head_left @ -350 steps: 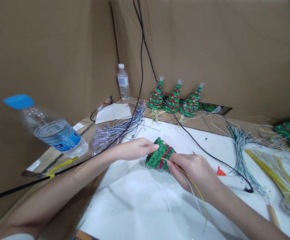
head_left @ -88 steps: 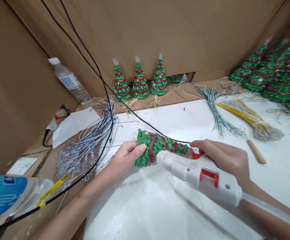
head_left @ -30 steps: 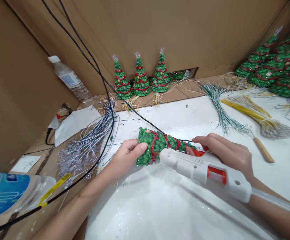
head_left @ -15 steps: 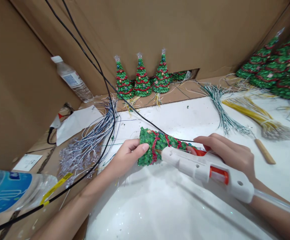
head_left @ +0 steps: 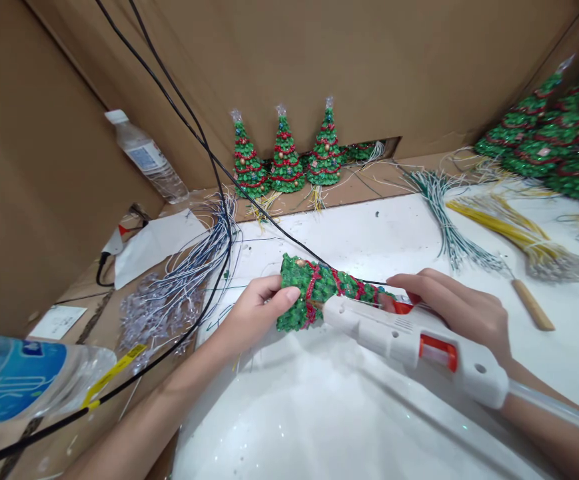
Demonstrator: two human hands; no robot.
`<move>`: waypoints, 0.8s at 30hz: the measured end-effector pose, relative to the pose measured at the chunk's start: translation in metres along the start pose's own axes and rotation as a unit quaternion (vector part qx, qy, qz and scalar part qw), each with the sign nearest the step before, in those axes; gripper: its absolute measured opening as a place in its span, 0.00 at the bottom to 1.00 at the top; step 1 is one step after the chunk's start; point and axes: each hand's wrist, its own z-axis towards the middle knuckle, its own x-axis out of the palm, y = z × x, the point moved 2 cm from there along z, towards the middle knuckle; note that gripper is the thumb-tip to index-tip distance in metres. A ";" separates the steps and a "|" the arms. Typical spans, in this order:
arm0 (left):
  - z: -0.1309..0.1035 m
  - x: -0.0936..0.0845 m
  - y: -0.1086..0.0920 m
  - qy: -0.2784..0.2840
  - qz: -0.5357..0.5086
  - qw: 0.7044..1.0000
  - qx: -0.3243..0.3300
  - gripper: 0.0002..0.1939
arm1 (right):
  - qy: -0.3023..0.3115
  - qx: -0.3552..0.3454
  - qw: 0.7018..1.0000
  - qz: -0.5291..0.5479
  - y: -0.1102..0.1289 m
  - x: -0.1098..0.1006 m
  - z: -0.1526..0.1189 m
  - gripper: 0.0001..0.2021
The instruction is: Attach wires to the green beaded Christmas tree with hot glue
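A small green Christmas tree figurine [head_left: 330, 285] with red garlands lies on its side above the white tabletop [head_left: 289, 413]. My left hand [head_left: 264, 307] is closed around its wide base, thumb on the near side. In my right hand [head_left: 459, 307] is a white hot glue gun [head_left: 399, 333] with an orange trigger; a clear glue stick [head_left: 554, 405] sticks out of its back. The gun's nozzle points at the tree's lower part by a red garland; whether it touches, I cannot tell. The gun hides part of my right fingers.
Three upright tree figurines [head_left: 284, 157] stand at the back, with more trees [head_left: 559, 140] at right. Bundles of green wires [head_left: 442, 213] and yellow wires [head_left: 514, 230] lie near a wooden-handled tool [head_left: 533, 305]. Black cables [head_left: 209, 153] cross the left side, near water bottles [head_left: 144, 157].
The whole view has shifted very slightly. Both hands, the tree figurine and the glue gun keep nearly the same position relative to each other.
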 end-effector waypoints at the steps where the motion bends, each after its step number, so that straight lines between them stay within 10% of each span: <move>1: 0.000 0.000 -0.001 0.001 -0.001 1.000 0.000 0.20 | 0.006 0.002 1.000 0.004 -0.001 0.000 0.000 0.06; 24: -0.002 0.001 -0.010 -0.072 -0.002 0.996 0.046 0.17 | 0.060 0.031 0.997 0.040 -0.003 0.000 0.000 0.07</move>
